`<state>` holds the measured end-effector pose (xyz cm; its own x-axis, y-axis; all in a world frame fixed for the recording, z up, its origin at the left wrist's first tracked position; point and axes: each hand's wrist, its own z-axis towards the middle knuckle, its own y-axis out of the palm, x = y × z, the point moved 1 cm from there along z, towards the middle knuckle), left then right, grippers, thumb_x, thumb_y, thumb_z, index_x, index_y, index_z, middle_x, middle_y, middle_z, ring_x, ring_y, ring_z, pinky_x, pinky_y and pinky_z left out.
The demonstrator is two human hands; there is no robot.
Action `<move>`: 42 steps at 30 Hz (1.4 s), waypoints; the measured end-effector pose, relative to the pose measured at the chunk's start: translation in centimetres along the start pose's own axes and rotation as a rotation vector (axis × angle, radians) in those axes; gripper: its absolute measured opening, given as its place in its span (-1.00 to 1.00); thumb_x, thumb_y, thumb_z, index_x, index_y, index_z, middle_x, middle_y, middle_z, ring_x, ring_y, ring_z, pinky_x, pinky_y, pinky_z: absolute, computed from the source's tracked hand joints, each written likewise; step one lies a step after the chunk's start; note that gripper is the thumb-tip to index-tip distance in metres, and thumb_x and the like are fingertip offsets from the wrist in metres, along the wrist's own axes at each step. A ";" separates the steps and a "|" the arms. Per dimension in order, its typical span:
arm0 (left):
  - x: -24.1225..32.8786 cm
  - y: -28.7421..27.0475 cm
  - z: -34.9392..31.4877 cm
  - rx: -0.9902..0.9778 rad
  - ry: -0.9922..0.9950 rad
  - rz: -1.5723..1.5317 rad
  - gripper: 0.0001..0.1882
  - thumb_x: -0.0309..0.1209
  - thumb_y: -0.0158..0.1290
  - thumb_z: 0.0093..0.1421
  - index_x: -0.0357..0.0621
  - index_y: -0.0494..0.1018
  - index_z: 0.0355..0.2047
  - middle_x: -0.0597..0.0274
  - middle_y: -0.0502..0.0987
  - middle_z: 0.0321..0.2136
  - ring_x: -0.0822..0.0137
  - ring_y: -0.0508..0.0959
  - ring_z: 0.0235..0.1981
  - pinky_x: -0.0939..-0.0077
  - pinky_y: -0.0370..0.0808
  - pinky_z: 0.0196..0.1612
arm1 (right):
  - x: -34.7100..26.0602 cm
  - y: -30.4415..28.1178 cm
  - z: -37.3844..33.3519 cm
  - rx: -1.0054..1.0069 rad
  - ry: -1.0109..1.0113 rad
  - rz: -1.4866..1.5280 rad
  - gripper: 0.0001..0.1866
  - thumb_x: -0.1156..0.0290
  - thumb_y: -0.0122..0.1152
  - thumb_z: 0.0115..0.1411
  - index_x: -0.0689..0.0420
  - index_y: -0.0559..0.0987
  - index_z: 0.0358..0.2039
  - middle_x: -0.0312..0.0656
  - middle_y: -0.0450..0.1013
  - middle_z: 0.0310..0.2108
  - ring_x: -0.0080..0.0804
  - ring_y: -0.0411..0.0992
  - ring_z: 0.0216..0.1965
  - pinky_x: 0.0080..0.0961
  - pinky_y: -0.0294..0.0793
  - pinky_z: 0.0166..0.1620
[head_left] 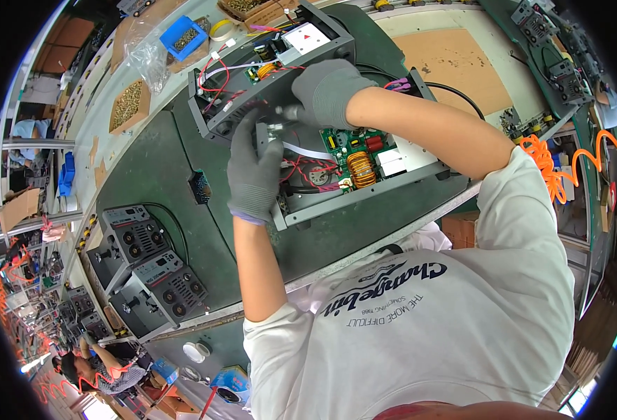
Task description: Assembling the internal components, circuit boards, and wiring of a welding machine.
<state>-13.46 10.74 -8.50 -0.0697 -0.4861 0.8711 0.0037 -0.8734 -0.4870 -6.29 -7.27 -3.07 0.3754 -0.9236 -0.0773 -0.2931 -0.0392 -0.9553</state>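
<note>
In front of me lies an open grey metal housing point(364, 197) with its insides showing. It holds a green circuit board point(336, 143), a copper-wound coil point(361, 170) and red and white wires. My left hand point(254, 168), in a grey glove, grips the housing's left end panel point(261, 140), fingers outside and thumb inside. My right hand point(329, 92), also gloved, reaches over from the far side. Its fingers are curled in close to that panel, and what they hold is blurred. Just beyond stands a second open housing point(280, 84), with a white plate, a coil and loose wires.
Two finished-looking grey machines point(158, 287) stand at the left on the green mat point(217, 245). Farther back are a blue bin point(182, 36) of screws, a cardboard tray point(129, 105) of screws and a plastic bag point(146, 59). An orange coiled hose point(546, 164) hangs right. Another person sits lower left.
</note>
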 end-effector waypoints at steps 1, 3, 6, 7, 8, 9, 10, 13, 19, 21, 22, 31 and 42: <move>0.0 -0.4 0.5 -0.098 -0.044 -0.218 -0.44 -0.34 0.08 0.21 -0.16 0.36 0.23 0.06 0.52 0.03 0.18 0.56 -0.02 0.33 0.47 0.09 | 0.1 0.6 0.2 -0.001 -0.001 0.001 -0.65 0.07 0.09 0.30 0.04 0.69 -0.20 -0.02 0.61 -0.25 -0.03 0.59 -0.19 -0.12 0.55 -0.10; -2.6 -0.3 2.2 -0.163 -0.012 -0.273 -0.50 -0.30 0.08 0.24 -0.17 0.40 0.18 0.17 0.53 -0.06 0.34 0.54 -0.12 0.47 0.48 0.00 | 0.8 2.1 1.1 0.008 -0.125 0.008 -0.60 0.03 0.10 0.28 0.07 0.70 -0.19 0.01 0.61 -0.24 -0.01 0.58 -0.17 -0.12 0.55 -0.08; -5.6 0.9 3.2 -0.169 -0.130 -0.824 -0.60 -0.13 -0.07 0.37 -0.17 0.51 0.00 0.22 0.55 -0.20 0.41 0.53 -0.20 0.50 0.48 -0.13 | 0.9 1.6 1.9 0.047 -0.223 0.211 -0.60 0.03 0.13 0.26 0.09 0.69 -0.18 0.03 0.60 -0.24 0.01 0.58 -0.16 -0.12 0.54 -0.05; -6.3 1.0 3.1 -0.170 -0.134 -0.825 -0.60 -0.13 -0.07 0.37 -0.17 0.51 0.00 0.22 0.55 -0.20 0.41 0.53 -0.20 0.50 0.48 -0.13 | 1.1 1.4 1.6 0.043 -0.221 0.213 -0.60 0.03 0.13 0.26 0.09 0.69 -0.18 0.03 0.60 -0.24 0.01 0.58 -0.16 -0.12 0.54 -0.05; -7.1 0.7 3.0 -0.216 -0.161 -0.822 -0.60 -0.13 -0.09 0.37 -0.18 0.51 -0.05 0.23 0.55 -0.24 0.43 0.51 -0.23 0.53 0.46 -0.16 | 1.2 1.2 1.0 0.047 -0.211 0.187 -0.61 0.04 0.15 0.25 0.09 0.69 -0.19 0.03 0.60 -0.24 0.01 0.58 -0.15 -0.12 0.54 -0.05; -8.0 0.7 2.7 -0.262 -0.189 -0.818 -0.60 -0.13 -0.11 0.37 -0.20 0.52 -0.09 0.25 0.54 -0.28 0.45 0.50 -0.27 0.55 0.44 -0.20 | 1.0 1.1 0.4 0.049 -0.202 0.162 -0.62 0.05 0.16 0.23 0.09 0.68 -0.19 0.04 0.60 -0.24 0.02 0.57 -0.15 -0.12 0.54 -0.04; -7.6 1.1 2.3 -0.275 -0.099 -0.839 -0.60 -0.13 -0.12 0.38 -0.22 0.51 -0.14 0.27 0.52 -0.34 0.47 0.46 -0.37 0.60 0.39 -0.29 | 0.8 1.1 -0.4 -0.019 -0.179 0.097 -0.63 0.07 0.22 0.19 0.11 0.68 -0.21 0.03 0.60 -0.24 0.01 0.58 -0.16 -0.12 0.54 -0.05; -6.5 1.4 0.1 -0.196 -0.117 -0.796 -0.55 -0.10 -0.13 0.38 -0.28 0.51 -0.16 0.22 0.53 -0.34 0.44 0.50 -0.40 0.57 0.43 -0.33 | 0.4 1.4 -1.5 -0.087 -0.218 0.003 -0.64 0.11 0.24 0.14 0.12 0.68 -0.20 0.02 0.60 -0.26 0.00 0.58 -0.16 -0.14 0.55 -0.06; -6.7 1.1 1.1 -0.250 -0.200 -0.880 -0.47 -0.05 -0.22 0.41 -0.36 0.46 -0.25 0.05 0.55 -0.48 0.28 0.58 -0.53 0.44 0.54 -0.46 | 0.2 2.3 1.2 -0.058 -0.196 0.000 -0.72 0.31 0.15 0.10 0.09 0.71 -0.24 0.02 0.62 -0.24 -0.02 0.61 -0.18 -0.13 0.59 -0.10; -6.9 0.9 1.3 -0.283 -0.222 -0.874 -0.49 -0.06 -0.18 0.38 -0.32 0.49 -0.27 0.14 0.53 -0.47 0.35 0.54 -0.51 0.49 0.49 -0.44 | 0.6 2.4 1.7 -0.032 -0.185 -0.037 -0.70 0.30 0.14 0.11 0.08 0.71 -0.20 0.02 0.62 -0.25 -0.03 0.61 -0.19 -0.15 0.59 -0.08; -7.0 0.9 1.4 -0.315 -0.237 -0.871 -0.52 -0.06 -0.15 0.36 -0.28 0.51 -0.29 0.23 0.52 -0.46 0.43 0.50 -0.48 0.53 0.43 -0.41 | 0.7 2.6 1.6 -0.010 -0.175 0.026 -0.68 0.30 0.13 0.11 0.07 0.70 -0.16 0.01 0.61 -0.24 -0.03 0.60 -0.17 -0.16 0.58 -0.05; -7.0 0.8 1.2 -0.260 -0.308 -0.889 -0.59 -0.16 -0.14 0.33 -0.25 0.54 -0.22 0.23 0.56 -0.40 0.42 0.52 -0.39 0.54 0.45 -0.31 | 2.2 -0.3 -0.8 -0.232 -0.439 1.185 -0.73 0.29 0.11 0.29 0.21 0.61 -0.16 -0.27 0.53 -0.40 -0.61 0.45 -0.39 -0.54 0.44 -0.33; -8.8 1.6 0.3 -0.211 -0.184 -1.031 -0.50 -0.01 -0.09 0.40 -0.25 0.47 -0.03 0.10 0.57 -0.18 0.27 0.59 -0.21 0.38 0.56 -0.08 | -1.5 2.0 -1.1 0.239 -0.481 0.048 -0.83 0.27 0.12 0.24 0.02 0.56 -0.21 -0.12 0.55 -0.41 -0.07 0.58 -0.29 -0.08 0.53 -0.24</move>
<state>-12.49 13.59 -16.93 0.2109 0.4717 0.8562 -0.1453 -0.8510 0.5046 -8.40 -6.43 -4.51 0.7435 -0.6409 -0.1912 -0.1326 0.1389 -0.9814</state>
